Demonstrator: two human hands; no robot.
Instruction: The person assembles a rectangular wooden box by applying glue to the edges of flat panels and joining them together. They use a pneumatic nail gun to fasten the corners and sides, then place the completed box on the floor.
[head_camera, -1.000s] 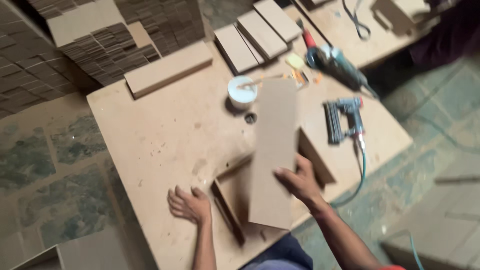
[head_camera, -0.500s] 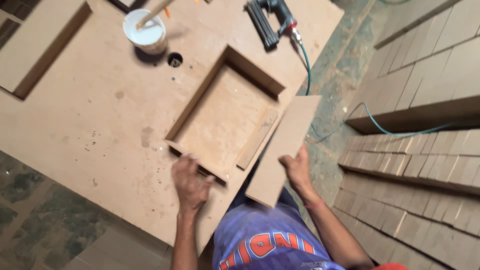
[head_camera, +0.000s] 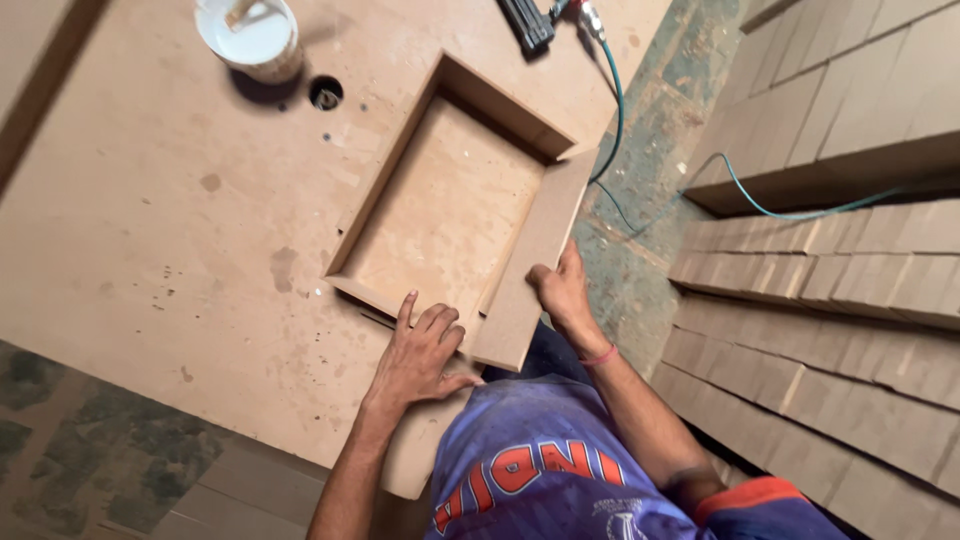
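Since the earlier frame the loose board (head_camera: 535, 260) has swung against the frame's (head_camera: 440, 205) open right side. Right hand (head_camera: 562, 292) grips its near end; left hand (head_camera: 420, 350) lies spread and empty on the table (head_camera: 130, 230) at the near corner. Three sides look joined; fastening apparently remains.

The nail gun (head_camera: 527, 22) at twelve o'clock is cut off by the top edge, only its dark lower end showing, and the white glue cup (head_camera: 250, 38) at eleven o'clock loses its upper rim there too. The right hand (head_camera: 562, 290) hides part of the loose board (head_camera: 535, 255) it grips. The stacked boards (head_camera: 830, 230) at three o'clock run past the right edge.
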